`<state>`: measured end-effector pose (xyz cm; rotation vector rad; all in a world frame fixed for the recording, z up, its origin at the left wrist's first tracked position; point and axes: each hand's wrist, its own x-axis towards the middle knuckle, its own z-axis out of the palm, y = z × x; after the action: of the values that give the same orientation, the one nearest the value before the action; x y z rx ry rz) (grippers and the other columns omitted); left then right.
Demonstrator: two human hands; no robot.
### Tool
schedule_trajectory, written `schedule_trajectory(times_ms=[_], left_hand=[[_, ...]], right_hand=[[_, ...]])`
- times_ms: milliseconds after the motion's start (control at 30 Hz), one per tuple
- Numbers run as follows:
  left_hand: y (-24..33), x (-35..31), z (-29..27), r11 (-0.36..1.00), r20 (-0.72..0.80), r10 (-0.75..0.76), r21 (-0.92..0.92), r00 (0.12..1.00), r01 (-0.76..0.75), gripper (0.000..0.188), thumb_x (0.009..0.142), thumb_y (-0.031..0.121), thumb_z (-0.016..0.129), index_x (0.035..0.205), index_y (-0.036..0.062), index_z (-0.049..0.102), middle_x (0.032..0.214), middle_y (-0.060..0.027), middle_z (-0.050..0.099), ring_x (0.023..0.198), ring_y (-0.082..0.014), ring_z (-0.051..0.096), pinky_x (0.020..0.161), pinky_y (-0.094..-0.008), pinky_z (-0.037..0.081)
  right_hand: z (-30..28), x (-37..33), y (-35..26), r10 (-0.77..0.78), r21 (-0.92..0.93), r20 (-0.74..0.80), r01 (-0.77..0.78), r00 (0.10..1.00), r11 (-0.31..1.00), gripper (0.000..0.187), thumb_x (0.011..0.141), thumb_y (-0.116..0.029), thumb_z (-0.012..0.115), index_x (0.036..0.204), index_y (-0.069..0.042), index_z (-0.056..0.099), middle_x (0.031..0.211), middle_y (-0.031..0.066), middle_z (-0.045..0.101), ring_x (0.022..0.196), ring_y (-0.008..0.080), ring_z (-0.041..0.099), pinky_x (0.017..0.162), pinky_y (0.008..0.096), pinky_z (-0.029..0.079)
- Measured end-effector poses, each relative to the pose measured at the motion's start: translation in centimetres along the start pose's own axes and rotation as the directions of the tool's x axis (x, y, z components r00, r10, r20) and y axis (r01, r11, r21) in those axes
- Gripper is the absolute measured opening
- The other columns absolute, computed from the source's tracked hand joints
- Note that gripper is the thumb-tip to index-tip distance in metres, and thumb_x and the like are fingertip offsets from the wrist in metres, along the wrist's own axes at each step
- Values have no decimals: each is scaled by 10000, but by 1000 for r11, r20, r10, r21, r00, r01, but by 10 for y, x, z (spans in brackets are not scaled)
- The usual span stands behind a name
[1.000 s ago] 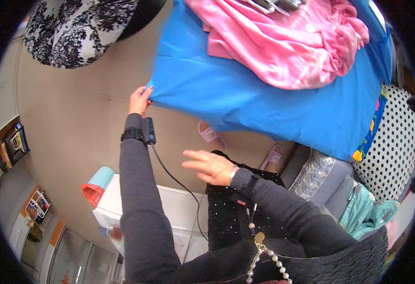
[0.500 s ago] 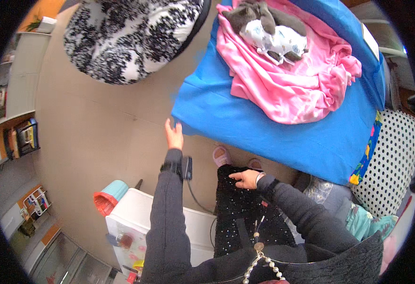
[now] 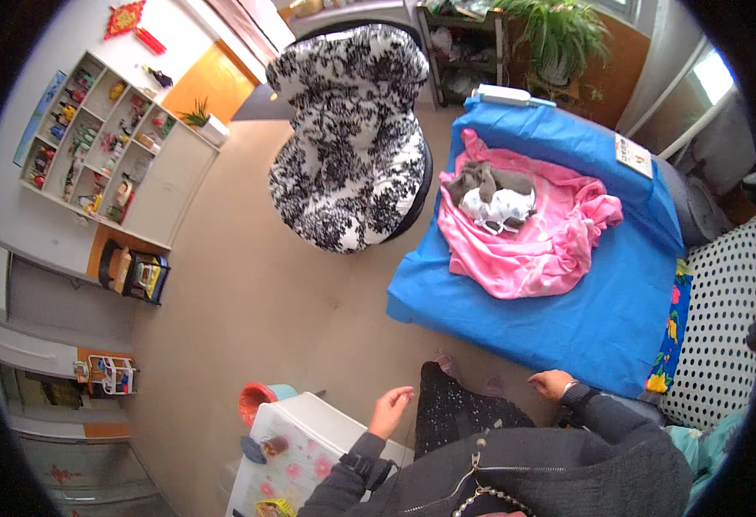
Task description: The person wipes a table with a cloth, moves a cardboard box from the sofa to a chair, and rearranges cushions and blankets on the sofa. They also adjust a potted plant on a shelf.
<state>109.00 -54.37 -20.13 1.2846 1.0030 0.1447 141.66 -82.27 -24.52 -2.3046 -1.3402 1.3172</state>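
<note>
My left hand (image 3: pixel 391 412) hangs loosely over the corner of the white table, its fingers apart from the thumb and nothing in them. Over by the near edge of the blue-covered sofa (image 3: pixel 481 320), my right hand (image 3: pixel 552 383) is loosely open and also holds nothing. A grey cat (image 3: pixel 516 182) in a white patterned garment (image 3: pixel 498 207) lies curled on a pink blanket (image 3: pixel 524 271), which is rumpled on the blue cover. Neither hand touches the cat or the blanket.
A black-and-white patterned chair (image 3: pixel 348 164) stands beyond the floor. Near my left arm is a white table (image 3: pixel 296 431) with a red-rimmed bin (image 3: pixel 257 401) beside it. A polka-dot cushion (image 3: pixel 714 327) lies at right. Shelves (image 3: pixel 93 138) line the left wall.
My left hand has drawn back from the blue cover's corner toward me. My right hand has shifted right, toward the sofa's near edge. The view has lifted, showing more of the room.
</note>
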Motion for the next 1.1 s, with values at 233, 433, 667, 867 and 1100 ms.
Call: schedule_trajectory(times_ms=[233,433,667,867,1100], left_hand=[[65,-64,28,978,25,192,-83,981,-189,231,979,225,502,986,15,601,708,-4,569,666,-83,556,666,-242,486],[104,-89,40,953,12,298,-70,955,-296,286,980,301,500,896,34,558,595,37,437,526,-57,414,516,-221,381],[131,-98,43,940,151,339,-25,929,-339,346,979,332,499,757,66,508,553,31,403,472,-55,373,444,-229,327],[158,-77,24,926,212,373,-18,903,-378,244,962,243,546,807,54,536,612,15,470,537,-70,454,508,-233,403],[170,-56,-58,919,192,380,29,905,-392,149,951,171,557,979,28,589,708,5,531,637,-76,523,613,-237,467]], right_hand=[[-11,-73,12,72,-4,-208,-75,975,997,222,912,-271,501,984,-150,672,921,102,687,842,314,646,738,416,505],[-34,-96,-6,61,48,-313,-49,948,998,429,938,-455,440,817,-122,682,769,123,664,757,351,627,688,460,487],[-19,-139,-9,200,73,-415,-187,887,980,504,933,-514,413,816,-113,694,757,128,665,742,350,627,670,461,484],[15,-142,-27,215,67,-486,-210,847,976,485,939,-484,407,805,-117,695,775,134,665,755,353,627,675,460,482],[24,-86,-93,236,84,-385,-221,892,972,456,949,-464,409,889,-119,700,829,129,681,762,333,640,705,451,496]])
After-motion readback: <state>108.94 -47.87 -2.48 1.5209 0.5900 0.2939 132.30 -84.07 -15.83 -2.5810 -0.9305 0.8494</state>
